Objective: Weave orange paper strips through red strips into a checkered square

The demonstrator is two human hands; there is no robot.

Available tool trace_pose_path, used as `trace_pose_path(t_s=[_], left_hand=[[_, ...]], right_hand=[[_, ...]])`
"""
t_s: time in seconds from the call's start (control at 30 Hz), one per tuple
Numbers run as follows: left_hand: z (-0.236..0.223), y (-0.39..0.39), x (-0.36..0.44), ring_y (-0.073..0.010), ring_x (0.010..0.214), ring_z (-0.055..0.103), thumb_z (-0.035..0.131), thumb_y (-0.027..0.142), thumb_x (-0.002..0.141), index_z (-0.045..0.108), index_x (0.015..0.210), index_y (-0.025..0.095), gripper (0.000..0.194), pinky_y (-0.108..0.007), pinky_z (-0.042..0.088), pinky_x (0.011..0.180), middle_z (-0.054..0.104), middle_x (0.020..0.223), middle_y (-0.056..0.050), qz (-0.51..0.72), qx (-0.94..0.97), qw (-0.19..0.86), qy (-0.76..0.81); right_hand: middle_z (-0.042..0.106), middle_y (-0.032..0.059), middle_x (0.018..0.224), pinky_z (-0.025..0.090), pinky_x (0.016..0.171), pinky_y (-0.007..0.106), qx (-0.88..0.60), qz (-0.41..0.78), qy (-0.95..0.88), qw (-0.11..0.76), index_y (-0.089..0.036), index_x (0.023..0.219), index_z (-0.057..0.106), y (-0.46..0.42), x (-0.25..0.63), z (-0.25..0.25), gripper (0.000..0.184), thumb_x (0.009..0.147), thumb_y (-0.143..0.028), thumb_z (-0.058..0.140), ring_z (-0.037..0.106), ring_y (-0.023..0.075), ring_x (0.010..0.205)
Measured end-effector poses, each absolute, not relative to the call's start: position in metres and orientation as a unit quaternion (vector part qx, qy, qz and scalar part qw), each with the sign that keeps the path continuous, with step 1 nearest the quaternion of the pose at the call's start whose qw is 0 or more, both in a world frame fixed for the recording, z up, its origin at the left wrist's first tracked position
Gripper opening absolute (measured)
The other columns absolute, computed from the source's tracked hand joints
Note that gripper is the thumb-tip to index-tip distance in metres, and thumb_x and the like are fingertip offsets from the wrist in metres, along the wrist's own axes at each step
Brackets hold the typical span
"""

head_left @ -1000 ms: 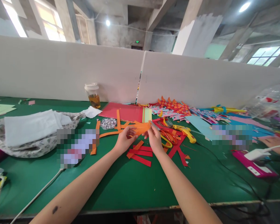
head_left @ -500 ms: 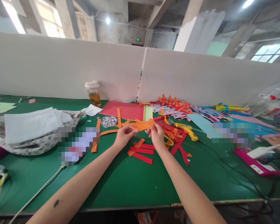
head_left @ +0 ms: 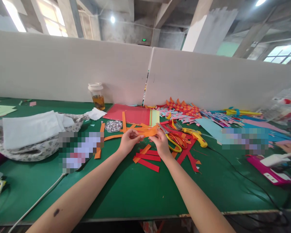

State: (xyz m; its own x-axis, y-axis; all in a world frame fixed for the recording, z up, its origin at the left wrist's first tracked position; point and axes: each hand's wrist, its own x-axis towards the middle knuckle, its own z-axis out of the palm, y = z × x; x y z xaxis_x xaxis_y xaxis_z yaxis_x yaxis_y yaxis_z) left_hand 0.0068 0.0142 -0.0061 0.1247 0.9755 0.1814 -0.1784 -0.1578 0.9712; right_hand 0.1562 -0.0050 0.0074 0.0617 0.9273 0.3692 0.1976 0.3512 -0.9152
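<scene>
An orange paper strip (head_left: 150, 132) is stretched between my two hands, just above the table. My left hand (head_left: 130, 141) pinches its left end, thumb against fingers. At its right end, my right hand (head_left: 160, 142) grips the paper in the same way. Below them lie several red paper strips (head_left: 149, 164), crossed by an orange strip (head_left: 142, 153). Scissors with orange and yellow handles (head_left: 178, 142) rest right beside my right hand. More orange strips (head_left: 124, 121) lie behind and left of my left hand.
A yellow glue gun (head_left: 196, 136) lies to the right, its cord running over the green table (head_left: 145, 194). Behind are red sheets (head_left: 128, 113) and woven paper pieces (head_left: 184, 108). A cup of tea (head_left: 97, 97), a cloth bag (head_left: 34, 136) and a pink power strip (head_left: 269, 173) stand around.
My right hand has moved slightly left, toward my left hand, and more of the scissors now shows. The orange strip stays between both hands.
</scene>
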Motion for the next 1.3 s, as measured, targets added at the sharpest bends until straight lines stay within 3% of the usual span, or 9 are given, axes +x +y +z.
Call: trace_pose_path(t_s=[0.13,0.37,0.5,0.67,1.0,1.3], left_hand=[[-0.002,0.012,0.006,-0.0127,0.054,0.061,0.075,0.036,0.055,0.049,0.074,0.017,0.038,-0.022,0.046,0.049,0.06,0.056,0.002,0.55,0.514,0.539,0.379],[-0.002,0.01,0.006,-0.0143,0.056,0.062,0.075,0.035,0.055,0.051,0.084,0.016,0.042,-0.022,0.047,0.05,0.063,0.059,0.0,0.522,0.515,0.567,0.376],[0.001,0.011,0.004,-0.0168,0.065,0.065,0.075,0.035,0.056,0.052,0.09,0.016,0.045,-0.023,0.049,0.054,0.064,0.064,-0.001,0.535,0.478,0.585,0.379],[-0.001,0.014,-0.001,-0.0165,0.068,0.066,0.071,0.037,0.061,0.053,0.093,0.016,0.042,-0.022,0.049,0.057,0.065,0.07,-0.002,0.574,0.439,0.579,0.377],[-0.001,0.016,-0.002,-0.0189,0.076,0.066,0.076,0.029,0.055,0.054,0.098,0.014,0.051,-0.026,0.051,0.064,0.066,0.077,-0.004,0.577,0.407,0.593,0.387],[-0.002,0.018,-0.001,-0.0164,0.07,0.066,0.075,0.033,0.056,0.061,0.085,0.012,0.038,-0.023,0.049,0.063,0.068,0.075,-0.007,0.564,0.397,0.605,0.396]], right_hand=[[0.059,0.0067,0.105,0.05,0.069,0.03,-0.438,0.323,-0.619,0.566,-0.023,0.113,0.043,-0.009,0.152,0.012,0.052,0.067,-0.03,0.063,0.058,0.0201,0.092],[0.058,0.0107,0.109,0.053,0.067,0.033,-0.503,0.258,-0.539,0.625,-0.02,0.097,0.05,0.001,0.156,0.006,0.035,0.07,-0.04,0.06,0.062,0.0195,0.083],[0.063,0.0078,0.092,0.054,0.061,0.032,-0.513,0.278,-0.517,0.626,-0.02,0.094,0.051,0.003,0.161,0.007,0.037,0.066,-0.04,0.064,0.063,0.0193,0.073],[0.062,0.0003,0.063,0.052,0.054,0.03,-0.527,0.295,-0.562,0.565,-0.019,0.08,0.055,-0.003,0.16,0.011,0.027,0.067,-0.042,0.063,0.062,0.0167,0.052],[0.064,0.0005,0.062,0.05,0.053,0.027,-0.535,0.266,-0.576,0.558,-0.019,0.072,0.054,-0.006,0.157,0.012,0.027,0.07,-0.045,0.062,0.064,0.0175,0.054],[0.067,0.0035,0.066,0.052,0.055,0.028,-0.538,0.279,-0.583,0.541,-0.018,0.078,0.057,-0.006,0.158,0.012,0.033,0.068,-0.049,0.062,0.065,0.0191,0.057]])
